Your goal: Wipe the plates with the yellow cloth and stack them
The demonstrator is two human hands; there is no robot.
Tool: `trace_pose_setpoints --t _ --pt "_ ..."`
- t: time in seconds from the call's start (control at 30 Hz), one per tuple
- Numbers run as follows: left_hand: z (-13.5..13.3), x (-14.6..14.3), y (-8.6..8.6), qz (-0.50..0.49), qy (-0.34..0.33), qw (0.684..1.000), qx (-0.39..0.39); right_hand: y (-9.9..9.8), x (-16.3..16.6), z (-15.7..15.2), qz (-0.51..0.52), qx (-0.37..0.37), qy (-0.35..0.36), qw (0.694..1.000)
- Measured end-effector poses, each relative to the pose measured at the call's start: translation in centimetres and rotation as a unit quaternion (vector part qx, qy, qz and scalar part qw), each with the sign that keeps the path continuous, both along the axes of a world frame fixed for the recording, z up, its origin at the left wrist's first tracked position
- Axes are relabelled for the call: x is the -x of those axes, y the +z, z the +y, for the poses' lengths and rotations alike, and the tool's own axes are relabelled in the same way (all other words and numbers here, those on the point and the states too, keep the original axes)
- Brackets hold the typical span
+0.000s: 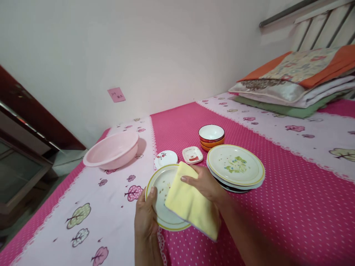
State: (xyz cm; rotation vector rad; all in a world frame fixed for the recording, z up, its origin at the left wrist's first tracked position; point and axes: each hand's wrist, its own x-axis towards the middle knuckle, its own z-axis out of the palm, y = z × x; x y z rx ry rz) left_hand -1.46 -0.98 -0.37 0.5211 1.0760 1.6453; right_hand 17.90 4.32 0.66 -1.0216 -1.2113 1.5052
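Note:
My left hand [146,210] grips the left rim of a cream plate [159,199] with a yellow edge, thumb on its upper face. The plate is held tilted above the pink bed cover. In my right hand [203,183] is a folded yellow cloth [191,203], pressed over the plate's right side and covering much of its pattern. Close by on the right is a stack of plates [235,166], the top one cream with a green and yellow print. Behind the held plate lie a small round saucer [165,159] with red flowers and a small square dish [192,154].
A pink basin [112,151] sits at the left of the bed. Stacked bowls [211,136], white inside with red and orange outsides, stand behind the plates. Folded bedding and pillows [296,81] lie at the back right. A white wall [166,55] borders the bed's far side.

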Motion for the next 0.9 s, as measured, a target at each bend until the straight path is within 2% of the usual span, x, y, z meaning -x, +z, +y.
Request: trace_pose_setpoints --t 0.2,0.33,0.5,0.63,0.73,0.9 --pt "0.2 -0.1 0.5 -0.053 0.156 0.986 -0.024 -2.7 4.9 -0.6 0.197 0.064 -0.062 0.976" --pt "-0.1 -0.3 0.1 -0.055 0.200 0.978 -0.040 -3.2 8.0 -2.6 0.263 0.101 -0.089 0.955" --pt "-0.3 -0.7 -0.5 -0.044 0.250 0.967 -0.016 -3.3 10.9 -5.6 0.315 0.172 -0.076 0.930" --pt "-0.6 -1.1 0.9 0.016 0.268 0.962 0.049 -3.7 12.3 -7.0 0.305 0.204 -0.072 0.928" --pt "-0.7 -1.1 1.6 0.055 0.268 0.958 0.090 -3.8 12.8 -7.3 0.316 0.192 -0.063 0.927" --pt "-0.2 -0.3 0.5 0.078 0.228 0.970 0.025 -3.3 12.0 -6.4 0.330 0.176 -0.037 0.926"
